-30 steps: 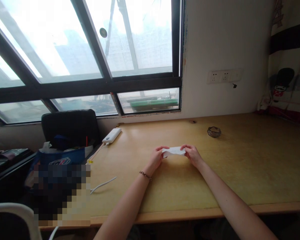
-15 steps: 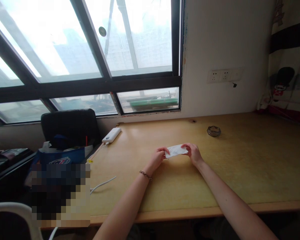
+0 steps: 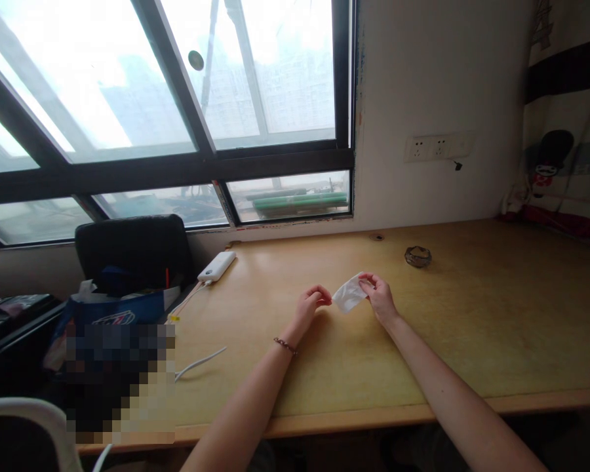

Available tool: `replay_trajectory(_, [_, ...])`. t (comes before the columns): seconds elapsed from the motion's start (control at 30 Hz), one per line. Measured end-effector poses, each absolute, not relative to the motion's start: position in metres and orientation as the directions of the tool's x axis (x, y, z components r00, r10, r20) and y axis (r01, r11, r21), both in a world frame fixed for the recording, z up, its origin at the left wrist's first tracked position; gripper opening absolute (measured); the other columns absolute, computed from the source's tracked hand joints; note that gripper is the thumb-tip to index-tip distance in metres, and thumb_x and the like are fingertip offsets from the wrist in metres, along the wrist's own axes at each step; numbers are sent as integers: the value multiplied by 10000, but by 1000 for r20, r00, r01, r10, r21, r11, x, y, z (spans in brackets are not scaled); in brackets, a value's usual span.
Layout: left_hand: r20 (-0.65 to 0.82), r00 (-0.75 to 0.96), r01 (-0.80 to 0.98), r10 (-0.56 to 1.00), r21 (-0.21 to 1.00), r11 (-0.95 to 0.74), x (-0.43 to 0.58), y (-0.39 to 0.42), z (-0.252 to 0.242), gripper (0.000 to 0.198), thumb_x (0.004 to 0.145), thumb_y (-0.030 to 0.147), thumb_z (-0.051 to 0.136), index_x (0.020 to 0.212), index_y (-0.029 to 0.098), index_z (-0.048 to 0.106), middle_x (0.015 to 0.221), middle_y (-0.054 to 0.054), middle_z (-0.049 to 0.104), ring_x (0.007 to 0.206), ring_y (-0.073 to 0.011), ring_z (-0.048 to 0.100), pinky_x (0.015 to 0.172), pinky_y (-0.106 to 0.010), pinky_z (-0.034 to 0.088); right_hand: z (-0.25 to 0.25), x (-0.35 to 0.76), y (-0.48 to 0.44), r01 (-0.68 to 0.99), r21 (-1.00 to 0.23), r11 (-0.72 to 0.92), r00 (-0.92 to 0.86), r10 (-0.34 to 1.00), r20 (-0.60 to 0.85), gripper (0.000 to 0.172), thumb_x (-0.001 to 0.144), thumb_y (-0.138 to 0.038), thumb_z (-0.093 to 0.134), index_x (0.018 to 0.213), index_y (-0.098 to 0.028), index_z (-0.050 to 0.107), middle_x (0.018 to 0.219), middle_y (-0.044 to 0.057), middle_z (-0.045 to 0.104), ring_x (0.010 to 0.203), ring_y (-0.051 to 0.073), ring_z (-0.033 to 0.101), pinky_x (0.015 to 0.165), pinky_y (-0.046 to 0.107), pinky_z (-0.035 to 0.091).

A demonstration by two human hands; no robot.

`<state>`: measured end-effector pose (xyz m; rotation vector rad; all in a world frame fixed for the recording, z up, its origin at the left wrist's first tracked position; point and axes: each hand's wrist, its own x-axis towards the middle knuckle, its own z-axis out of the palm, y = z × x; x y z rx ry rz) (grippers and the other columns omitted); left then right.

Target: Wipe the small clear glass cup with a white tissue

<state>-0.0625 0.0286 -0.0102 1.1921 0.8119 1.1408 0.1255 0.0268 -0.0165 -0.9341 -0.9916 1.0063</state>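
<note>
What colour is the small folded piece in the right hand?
Plain white, no pattern visible; the head view shows the folded piece in the right hand.

Daylight pours through the window (image 3: 177,85) across the upper left of the frame, blown out nearly to white, and leaves a pale sheen on the desk (image 3: 472,328) at centre. Shadows there are faint and soft-edged. The lower left is dim and holds a pixelated block (image 3: 120,380). The tissue (image 3: 349,296) in the right hand (image 3: 381,298) looks slightly soft. Straight lines slant and bow toward the edges.
</note>
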Motion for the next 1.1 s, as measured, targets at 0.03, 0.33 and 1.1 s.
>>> replay_trajectory(0.03, [64, 264, -254, 962, 967, 5, -61, 29, -10, 172, 647, 280, 538, 661, 123, 606, 688, -61, 597, 655, -148, 551, 634, -257, 443, -15, 124, 25, -232, -938, 257, 182, 959, 218, 265, 613, -339, 627, 811, -173, 575, 825, 37, 612, 654, 143, 545, 561, 237, 428])
replay_trajectory(0.33, [-84, 492, -161, 867, 969, 185, -46, 17, -20, 408, 643, 441, 644, 830, 79, 644, 758, -96, 638, 624, -155, 563, 578, -228, 411, -9, 118, 17, -158, -946, 282, 47, 959, 278, 486, 648, -294, 613, 1115, -212, 506, 846, 23, 587, 740, 160, 560, 599, 238, 453])
replay_trajectory(1.1, [69, 155, -203, 985, 979, -37, -44, 19, -9, 473, 644, 528, 598, 837, 96, 605, 694, -57, 623, 573, -164, 585, 540, -284, 497, 3, 109, 3, -411, -908, 75, -322, 920, 222, 550, 743, -374, 570, 1255, -316, 379, 1166, 30, 512, 988, 186, 534, 860, 370, 423])
